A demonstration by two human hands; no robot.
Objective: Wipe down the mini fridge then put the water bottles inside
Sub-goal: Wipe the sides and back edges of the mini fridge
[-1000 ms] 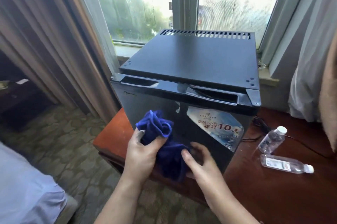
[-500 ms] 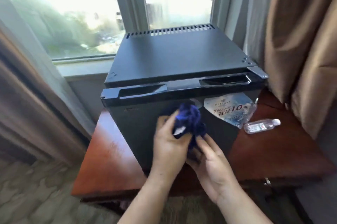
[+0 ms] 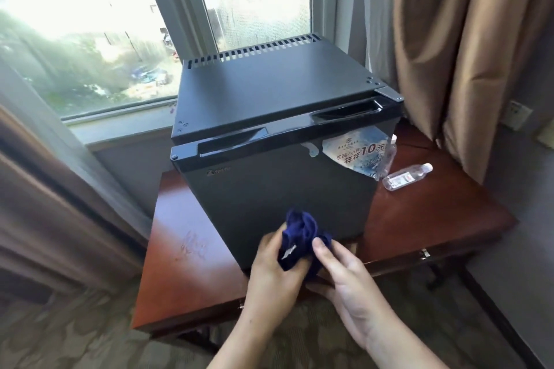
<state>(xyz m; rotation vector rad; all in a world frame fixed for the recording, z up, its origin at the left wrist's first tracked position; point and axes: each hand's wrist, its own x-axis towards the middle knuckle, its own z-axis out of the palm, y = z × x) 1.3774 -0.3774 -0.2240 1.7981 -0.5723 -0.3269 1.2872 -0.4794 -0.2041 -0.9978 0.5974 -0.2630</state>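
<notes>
A black mini fridge (image 3: pixel 278 116) stands shut on a red-brown wooden table (image 3: pixel 425 218), its door facing me with a blue-white price sticker (image 3: pixel 356 155) at the upper right. A bunched dark blue cloth (image 3: pixel 301 236) is pressed low against the door. My left hand (image 3: pixel 272 275) grips the cloth from the left. My right hand (image 3: pixel 347 281) holds its right side with thumb and fingers. One clear water bottle (image 3: pixel 406 177) lies on the table right of the fridge. A second bottle (image 3: pixel 389 155) stands behind the fridge's right edge, partly hidden.
A window (image 3: pixel 90 23) with a sill is behind the fridge. Brown curtains hang at the left (image 3: pixel 36 188) and the right (image 3: pixel 449 38). A wall socket (image 3: pixel 516 115) is at the far right. Patterned carpet (image 3: pixel 75 335) lies below the table's front edge.
Both hands and the cloth have moved down the door, from near the sticker to the bottom of the door. My view has shifted left and back, showing more of the table.
</notes>
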